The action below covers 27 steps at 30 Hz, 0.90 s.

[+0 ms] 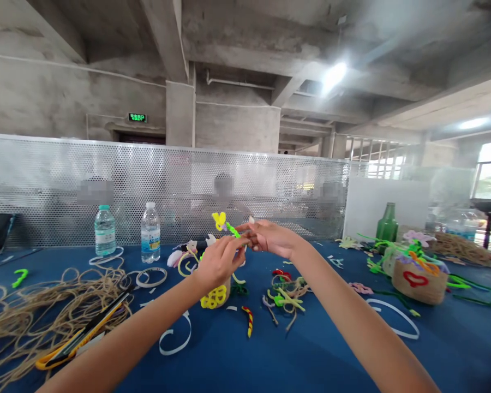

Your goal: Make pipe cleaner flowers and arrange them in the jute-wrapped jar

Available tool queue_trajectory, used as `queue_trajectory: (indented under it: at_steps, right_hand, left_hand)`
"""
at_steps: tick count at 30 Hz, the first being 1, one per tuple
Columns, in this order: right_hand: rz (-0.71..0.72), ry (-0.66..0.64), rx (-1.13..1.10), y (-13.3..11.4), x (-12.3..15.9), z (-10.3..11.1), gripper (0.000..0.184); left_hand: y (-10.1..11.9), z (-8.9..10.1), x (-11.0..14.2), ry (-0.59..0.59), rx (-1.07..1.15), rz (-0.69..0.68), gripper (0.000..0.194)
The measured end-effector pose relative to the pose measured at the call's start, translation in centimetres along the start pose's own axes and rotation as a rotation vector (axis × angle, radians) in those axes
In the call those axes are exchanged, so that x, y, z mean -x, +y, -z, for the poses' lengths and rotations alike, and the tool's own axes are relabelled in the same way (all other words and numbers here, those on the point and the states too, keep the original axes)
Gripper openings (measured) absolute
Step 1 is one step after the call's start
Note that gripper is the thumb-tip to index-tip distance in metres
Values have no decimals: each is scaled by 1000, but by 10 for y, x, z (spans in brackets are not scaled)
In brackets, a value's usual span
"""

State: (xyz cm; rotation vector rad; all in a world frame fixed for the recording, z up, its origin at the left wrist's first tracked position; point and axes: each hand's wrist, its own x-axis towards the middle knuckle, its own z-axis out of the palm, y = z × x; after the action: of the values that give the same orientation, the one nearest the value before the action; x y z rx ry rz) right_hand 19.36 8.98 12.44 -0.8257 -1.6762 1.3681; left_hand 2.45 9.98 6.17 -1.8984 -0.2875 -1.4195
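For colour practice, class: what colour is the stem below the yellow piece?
The stem is bright green, in the head view.

Arms (139, 330) (346, 295) outstretched, hands (219, 263) (273, 238) meeting, fingers (250, 240) bent

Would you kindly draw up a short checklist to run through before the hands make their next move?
1. Fuzzy yellow-and-green piece held in left hand: ok.
2. Right hand gripping it too: cannot tell, fingers overlap.
3. Cap on clear plastic bottle with blue label: ok.
4. Long yellow-and-black tool free of tangled brown twine: not ok, it lies among it.
5. Blue tabletop clear: not ok, bent red-and-yellow fuzzy strip lies there.
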Motion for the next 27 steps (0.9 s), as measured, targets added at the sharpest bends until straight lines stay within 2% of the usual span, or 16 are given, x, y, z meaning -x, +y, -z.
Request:
queue_trajectory:
  at_steps: [3,5,6,8,11,12,14,17,21,24,27]
  right_hand:
    - [7,33,12,3,-2,-5,31]
    - [63,52,57,2,-2,-8,24]
    - [92,72,67,2,-2,-9,20]
    - [132,119,57,-1,-2,-10,12]
    - [160,175,25,-3,-1,-8,5]
    - [170,187,23,-4,-1,-7,6]
    - [198,200,29,-3,-2,-5,7]
    - [225,198,42,-2,-3,-3,12]
    - [222,213,71,-3,-2,-3,17]
    - [229,276,73,-3,-3,-4,16]
    - [202,316,42,-1,-5,-6,15]
  left_hand:
    - [-8,8,-3,-127,-16,-248,16]
    - [-10,12,-4,-180,-2,-330,16]
    - [-11,13,-5,-167,5,-329,15]
    - [-11,12,-5,-67,21,-209,12]
    - [-8,6,-7,69,122,231,15]
    - [-7,4,-8,65,198,370,20]
    - [-5,2,-11,10,400,539,27]
    - [-1,2,-16,-23,603,660,24]
    - [1,4,-18,2,612,770,16]
    - [1,3,-16,-3,537,773,8]
    - [2,1,-11,-17,457,714,6]
